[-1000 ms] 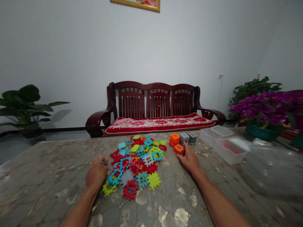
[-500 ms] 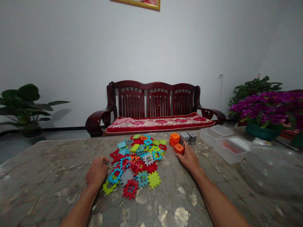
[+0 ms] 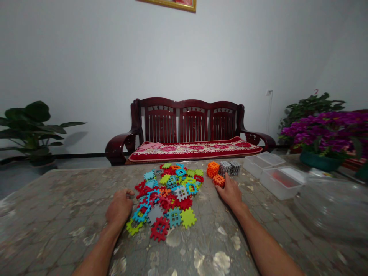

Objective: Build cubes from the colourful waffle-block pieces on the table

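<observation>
Interlocking plastic tiles (image 3: 174, 217) in red, blue, green, grey and orange lie in a loose pile on the table. My left hand (image 3: 120, 205) rests at the pile's left side, fingers loosely curled in, with nothing visible in them. Over to the right, my right hand (image 3: 230, 194) has its thumb and fingers around a short stack of orange tiles (image 3: 219, 180) on the tabletop. Just behind that are a taller orange stack (image 3: 212, 169) and two grey stacks, one grey stack (image 3: 224, 168) beside a darker grey stack (image 3: 235, 168).
Clear plastic boxes (image 3: 280, 184) stand right of the stacks, one with something red inside. Nearer me on the right is clear plastic packaging (image 3: 330, 207). Purple flowers in a green pot (image 3: 319, 161) stand behind. A wooden bench (image 3: 194, 119) lies beyond the patterned table (image 3: 69, 203).
The whole view has shifted very slightly. Both hands stay in the same places, the right one still at the short orange stack.
</observation>
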Action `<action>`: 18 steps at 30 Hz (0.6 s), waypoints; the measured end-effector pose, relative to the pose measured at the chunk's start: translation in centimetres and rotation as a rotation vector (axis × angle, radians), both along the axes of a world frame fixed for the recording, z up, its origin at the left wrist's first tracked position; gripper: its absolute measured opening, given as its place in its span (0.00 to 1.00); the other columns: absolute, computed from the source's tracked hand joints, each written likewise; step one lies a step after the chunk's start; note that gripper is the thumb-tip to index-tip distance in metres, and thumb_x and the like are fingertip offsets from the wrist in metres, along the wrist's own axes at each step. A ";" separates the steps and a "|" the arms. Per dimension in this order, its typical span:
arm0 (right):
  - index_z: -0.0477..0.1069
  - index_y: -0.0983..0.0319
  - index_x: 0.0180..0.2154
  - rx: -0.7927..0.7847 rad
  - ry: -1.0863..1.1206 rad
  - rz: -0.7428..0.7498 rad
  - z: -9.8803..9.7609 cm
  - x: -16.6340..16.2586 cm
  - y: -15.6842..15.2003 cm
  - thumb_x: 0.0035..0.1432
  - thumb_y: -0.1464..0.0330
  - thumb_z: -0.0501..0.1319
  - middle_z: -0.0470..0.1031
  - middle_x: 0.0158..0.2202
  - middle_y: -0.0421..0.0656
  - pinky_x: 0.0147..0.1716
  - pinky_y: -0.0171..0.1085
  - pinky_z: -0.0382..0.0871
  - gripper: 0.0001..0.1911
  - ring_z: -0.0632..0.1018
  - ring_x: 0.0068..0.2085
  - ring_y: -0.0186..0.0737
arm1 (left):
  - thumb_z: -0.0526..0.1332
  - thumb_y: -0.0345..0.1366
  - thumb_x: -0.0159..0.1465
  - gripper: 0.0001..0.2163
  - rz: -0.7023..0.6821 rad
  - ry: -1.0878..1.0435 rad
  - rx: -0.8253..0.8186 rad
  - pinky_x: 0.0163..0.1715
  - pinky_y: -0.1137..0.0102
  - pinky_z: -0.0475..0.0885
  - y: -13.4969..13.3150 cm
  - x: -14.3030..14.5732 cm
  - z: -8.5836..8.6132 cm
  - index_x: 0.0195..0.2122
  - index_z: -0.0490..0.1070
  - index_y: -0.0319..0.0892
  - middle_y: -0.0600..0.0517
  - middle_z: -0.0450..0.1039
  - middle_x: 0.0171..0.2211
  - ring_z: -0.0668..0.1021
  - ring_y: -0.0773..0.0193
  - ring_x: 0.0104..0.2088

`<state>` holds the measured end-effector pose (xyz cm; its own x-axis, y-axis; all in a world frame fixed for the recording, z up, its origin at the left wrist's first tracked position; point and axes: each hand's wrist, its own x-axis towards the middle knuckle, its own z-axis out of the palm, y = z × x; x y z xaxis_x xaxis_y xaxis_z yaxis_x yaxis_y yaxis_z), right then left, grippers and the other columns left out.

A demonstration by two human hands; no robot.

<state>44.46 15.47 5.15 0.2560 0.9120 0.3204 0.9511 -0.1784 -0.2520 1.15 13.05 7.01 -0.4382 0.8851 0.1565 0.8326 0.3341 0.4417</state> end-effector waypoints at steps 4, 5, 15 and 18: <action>0.57 0.70 0.68 -0.016 -0.016 -0.026 0.2 0.0 -0.1 0.65 0.57 0.59 0.75 0.57 0.58 0.53 0.44 0.67 0.37 0.76 0.55 0.55 | 0.53 0.27 0.61 0.13 0.012 0.007 -0.012 0.36 0.68 0.72 -0.1 0.2 0.3 0.40 0.76 0.45 0.44 0.80 0.49 0.82 0.53 0.44; 0.57 0.70 0.68 -0.016 -0.016 -0.031 0.2 0.0 -0.1 0.64 0.57 0.60 0.76 0.57 0.58 0.52 0.44 0.67 0.37 0.76 0.55 0.55 | 0.53 0.27 0.61 0.13 0.015 0.006 -0.015 0.36 0.67 0.72 -0.1 0.2 0.3 0.40 0.76 0.45 0.44 0.80 0.49 0.82 0.54 0.44; 0.56 0.70 0.68 -0.021 -0.002 -0.039 0.4 -0.1 -0.3 0.64 0.57 0.60 0.76 0.55 0.58 0.51 0.44 0.67 0.38 0.76 0.55 0.56 | 0.53 0.27 0.62 0.14 0.007 -0.010 -0.004 0.36 0.67 0.71 0.1 0.0 -0.1 0.42 0.76 0.45 0.44 0.80 0.50 0.82 0.54 0.45; 0.57 0.68 0.68 -0.006 -0.004 -0.042 0.4 -0.1 -0.6 0.63 0.56 0.62 0.75 0.56 0.57 0.53 0.45 0.66 0.39 0.75 0.56 0.56 | 0.53 0.28 0.62 0.14 0.019 -0.014 -0.012 0.36 0.68 0.71 0.0 0.0 -0.1 0.42 0.77 0.45 0.44 0.80 0.50 0.82 0.54 0.45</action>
